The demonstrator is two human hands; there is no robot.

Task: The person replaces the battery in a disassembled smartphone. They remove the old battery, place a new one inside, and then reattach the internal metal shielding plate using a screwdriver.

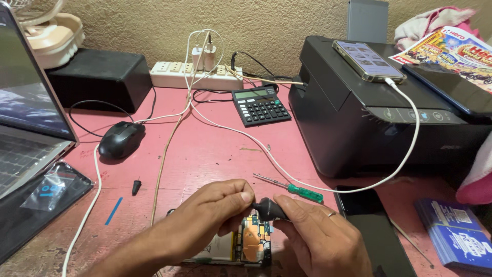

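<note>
Opened up below me, the small phone with bare circuit board and orange film (251, 242) lies on the worn red counter (215, 154). My left hand (215, 208) and right hand (318, 238) both pinch a small black rounded tool (269, 209) just above it. Near them lies a green-handled screwdriver (302, 192); farther back sit a black calculator (260, 105), a black printer (369, 113) and a rough tan wall (266, 25).

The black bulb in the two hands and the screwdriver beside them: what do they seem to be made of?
The black bulb, pinched between left hand and right hand, looks like soft matte rubber: dull surface, rounded shape, though softness cannot be confirmed. The screwdriver has a translucent green handle, probably glossy plastic, and a thin grey shaft, seemingly bare metal.
</note>
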